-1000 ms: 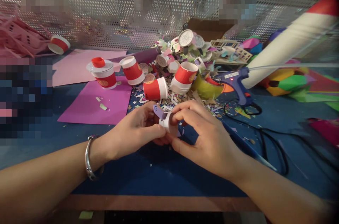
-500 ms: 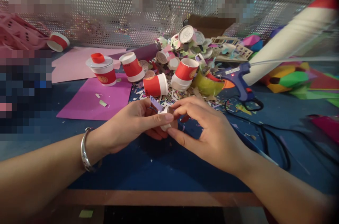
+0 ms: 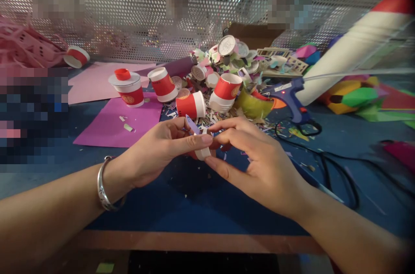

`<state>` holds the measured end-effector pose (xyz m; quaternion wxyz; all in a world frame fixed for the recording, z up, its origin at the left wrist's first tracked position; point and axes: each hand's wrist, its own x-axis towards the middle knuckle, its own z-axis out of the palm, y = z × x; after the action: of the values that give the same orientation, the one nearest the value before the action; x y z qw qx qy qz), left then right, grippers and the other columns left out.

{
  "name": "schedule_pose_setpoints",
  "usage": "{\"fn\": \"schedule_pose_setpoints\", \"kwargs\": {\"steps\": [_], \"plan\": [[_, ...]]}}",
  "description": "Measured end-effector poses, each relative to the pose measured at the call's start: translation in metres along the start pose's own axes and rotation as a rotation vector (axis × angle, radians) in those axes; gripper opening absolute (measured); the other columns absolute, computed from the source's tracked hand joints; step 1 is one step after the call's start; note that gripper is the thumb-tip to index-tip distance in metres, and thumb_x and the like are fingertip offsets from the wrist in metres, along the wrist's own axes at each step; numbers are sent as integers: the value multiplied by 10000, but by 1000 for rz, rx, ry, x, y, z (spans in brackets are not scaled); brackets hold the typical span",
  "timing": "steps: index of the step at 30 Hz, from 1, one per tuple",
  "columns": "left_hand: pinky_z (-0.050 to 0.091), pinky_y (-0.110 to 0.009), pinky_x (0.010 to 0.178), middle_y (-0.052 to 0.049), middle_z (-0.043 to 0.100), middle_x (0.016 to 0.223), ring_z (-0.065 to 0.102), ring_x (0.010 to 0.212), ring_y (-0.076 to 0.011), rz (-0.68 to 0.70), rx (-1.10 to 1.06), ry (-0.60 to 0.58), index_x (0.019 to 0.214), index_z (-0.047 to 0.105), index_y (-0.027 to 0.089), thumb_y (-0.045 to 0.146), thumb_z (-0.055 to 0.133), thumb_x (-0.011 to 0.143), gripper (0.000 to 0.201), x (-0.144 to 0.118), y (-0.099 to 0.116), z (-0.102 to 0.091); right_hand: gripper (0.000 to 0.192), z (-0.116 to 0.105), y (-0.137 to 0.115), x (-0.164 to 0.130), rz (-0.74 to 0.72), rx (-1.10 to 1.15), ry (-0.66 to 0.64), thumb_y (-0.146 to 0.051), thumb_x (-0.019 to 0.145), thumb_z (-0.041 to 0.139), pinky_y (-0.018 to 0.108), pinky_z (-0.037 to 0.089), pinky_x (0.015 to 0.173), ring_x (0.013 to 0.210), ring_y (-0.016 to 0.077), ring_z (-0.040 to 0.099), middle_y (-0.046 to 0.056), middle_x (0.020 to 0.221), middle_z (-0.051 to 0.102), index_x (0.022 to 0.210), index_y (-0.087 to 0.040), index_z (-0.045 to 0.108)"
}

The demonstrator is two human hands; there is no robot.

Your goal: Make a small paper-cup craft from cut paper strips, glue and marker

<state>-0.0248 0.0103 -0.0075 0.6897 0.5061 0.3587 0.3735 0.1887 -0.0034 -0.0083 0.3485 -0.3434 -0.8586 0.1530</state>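
Note:
Both my hands meet over the blue table [image 3: 194, 209], pinching one small white paper piece [image 3: 203, 152] with a purple paper strip [image 3: 192, 125] sticking up from it. My left hand [image 3: 158, 151], with a silver bracelet on its wrist, grips the piece from the left with thumb and fingers. From the right, my right hand [image 3: 256, 161] holds it with thumb below and index finger on top. Most of the piece is hidden by my fingers.
Several red-and-white paper cups [image 3: 192, 105] lie among paper scraps behind my hands. A magenta sheet [image 3: 106, 125] lies left. A blue glue gun [image 3: 292, 97] stands right, its black cable [image 3: 327, 166] trailing across the table. A large white and red roll [image 3: 353, 47] leans far right. Perforated metal screen at the back.
The white piece has been turned between my fingers, so less of it shows. My right index finger has shifted onto its top; both hands stayed in place.

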Motion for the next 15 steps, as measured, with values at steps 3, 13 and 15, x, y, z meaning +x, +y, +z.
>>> {"fn": "schedule_pose_setpoints", "kwargs": {"steps": [3, 13, 15], "plan": [[567, -299, 816, -40, 743, 863, 702, 836, -174, -39, -49, 21, 877, 664, 143, 323, 811, 848, 235, 2, -1, 0, 46, 0, -1, 1, -4, 0, 9, -202, 931, 698, 319, 500, 968, 1134, 196, 609, 87, 1104, 629, 955, -182, 664], [543, -246, 760, -14, 703, 817, 657, 781, -135, -48, -85, 30, 847, 677, 151, 338, 802, 854, 225, 3, -1, 2, 41, 1, -1, 0, -30, 36, -21, -148, 959, 650, 334, 501, 924, 1025, 176, 619, 68, 1047, 648, 955, -189, 645], [528, -227, 736, -7, 689, 770, 643, 748, -123, -64, -63, 22, 816, 681, 148, 365, 814, 843, 255, 3, 0, 1, 60, 1, -2, 1, -28, 37, -24, -138, 962, 641, 338, 498, 901, 986, 175, 615, 58, 1017, 646, 946, -196, 637]]}}
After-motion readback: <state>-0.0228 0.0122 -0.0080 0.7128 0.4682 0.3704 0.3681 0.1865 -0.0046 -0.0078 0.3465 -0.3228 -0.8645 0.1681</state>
